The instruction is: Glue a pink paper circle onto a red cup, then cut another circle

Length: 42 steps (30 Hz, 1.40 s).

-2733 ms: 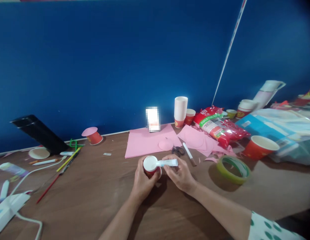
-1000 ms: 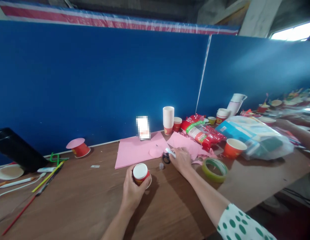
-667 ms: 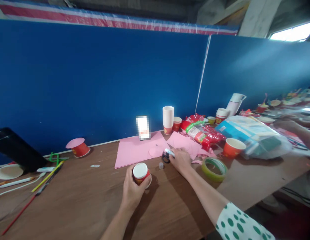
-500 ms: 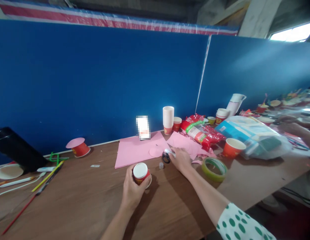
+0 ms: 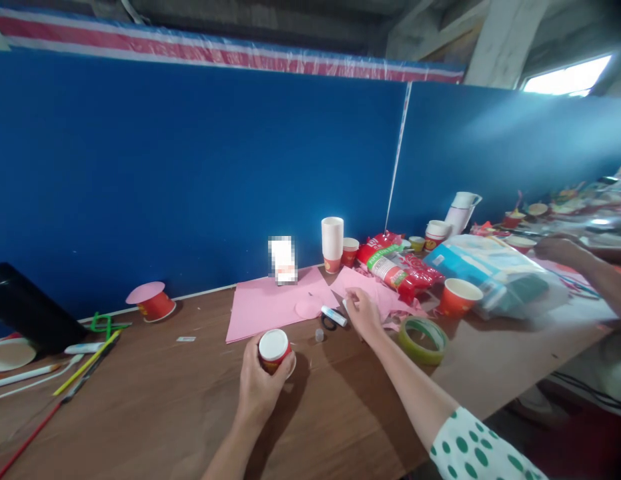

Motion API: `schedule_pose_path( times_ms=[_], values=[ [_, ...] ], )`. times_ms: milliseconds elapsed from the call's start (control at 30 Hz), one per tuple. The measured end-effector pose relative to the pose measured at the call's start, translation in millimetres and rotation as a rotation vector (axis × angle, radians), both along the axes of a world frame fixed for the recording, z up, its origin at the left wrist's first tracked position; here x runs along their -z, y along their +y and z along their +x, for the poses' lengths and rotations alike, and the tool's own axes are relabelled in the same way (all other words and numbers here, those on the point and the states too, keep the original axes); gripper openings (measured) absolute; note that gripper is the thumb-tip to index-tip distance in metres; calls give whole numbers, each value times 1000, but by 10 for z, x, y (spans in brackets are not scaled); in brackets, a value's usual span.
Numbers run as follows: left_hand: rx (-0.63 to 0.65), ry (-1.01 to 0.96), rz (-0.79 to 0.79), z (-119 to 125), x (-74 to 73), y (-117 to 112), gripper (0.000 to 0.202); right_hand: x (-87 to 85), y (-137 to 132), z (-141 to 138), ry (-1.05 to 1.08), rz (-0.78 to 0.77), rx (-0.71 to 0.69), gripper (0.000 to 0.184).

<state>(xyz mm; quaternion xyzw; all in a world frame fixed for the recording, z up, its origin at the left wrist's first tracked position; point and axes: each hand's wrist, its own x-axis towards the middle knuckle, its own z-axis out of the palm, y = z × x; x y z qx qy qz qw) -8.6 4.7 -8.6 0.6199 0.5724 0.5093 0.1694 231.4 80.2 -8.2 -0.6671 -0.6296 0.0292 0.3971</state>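
My left hand (image 5: 260,387) is closed round an upturned red paper cup (image 5: 273,348) with a white bottom, standing on the brown table (image 5: 155,407). My right hand (image 5: 364,315) rests further back on the pink paper scraps (image 5: 363,283), fingers curled together; what they pinch, if anything, is hidden. A white and blue glue stick (image 5: 334,316) lies free just left of that hand, across black scissors (image 5: 329,325). A small clear cap (image 5: 319,335) sits beside them. A pink paper circle (image 5: 309,308) lies on the pink sheet (image 5: 270,303).
A green tape roll (image 5: 423,339) and an orange cup (image 5: 457,297) are to the right. Stacked cups (image 5: 332,243) and red packets (image 5: 400,267) line the blue partition. Pencils (image 5: 83,363) lie at left. Another person's hand (image 5: 560,250) works at far right.
My right hand took the glue stick off the cup's bottom, carried it back to the scissors and let it go there. The left hand kept hold of the cup. The camera tilted up.
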Motion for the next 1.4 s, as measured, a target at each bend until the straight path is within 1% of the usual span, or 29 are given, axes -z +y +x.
schedule_pose_path(
  times_ms=[133,267,400,467,533,600,700,833,933,1033,1133,1200,1267,1333,1400],
  values=[
    [32,-4,0,-6,-15,5,58,-67,-128,-184,-63,-6,-111,26],
    [-9,-27,-16,-5,-41,4,66,-204,-209,-379,-173,-16,-224,26],
    [4,-69,-94,-13,-56,-15,77,-320,-132,-528,-291,-63,-279,31],
    [24,-76,-85,-34,-49,-28,79,-358,-49,-570,-336,-94,-277,33],
    [75,-102,-18,-67,-35,-35,72,-383,44,-596,-375,-126,-272,35],
    [131,-158,63,-102,-24,-34,59,-395,129,-617,-414,-155,-270,35],
    [138,-228,126,-137,-18,-19,51,-381,227,-654,-465,-192,-274,34],
    [144,-239,122,-147,-24,-1,50,-320,298,-712,-496,-218,-278,27],
    [149,-255,114,-141,-21,0,50,-293,314,-724,-491,-208,-283,19],
    [158,-275,116,-140,-5,5,49,-312,307,-693,-462,-169,-289,16],
    [156,-291,126,-162,-8,21,46,-385,281,-650,-412,-119,-299,19],
    [119,-292,140,-192,-53,27,42,-461,240,-637,-373,-78,-315,20],
    [35,-272,153,-222,-152,18,37,-557,166,-642,-336,-31,-349,22],
    [-26,-351,189,-236,-305,-10,33,-676,53,-667,-302,12,-399,23],
    [-35,-436,166,-225,-490,-49,28,-817,-98,-710,-265,58,-453,22]
  ],
)
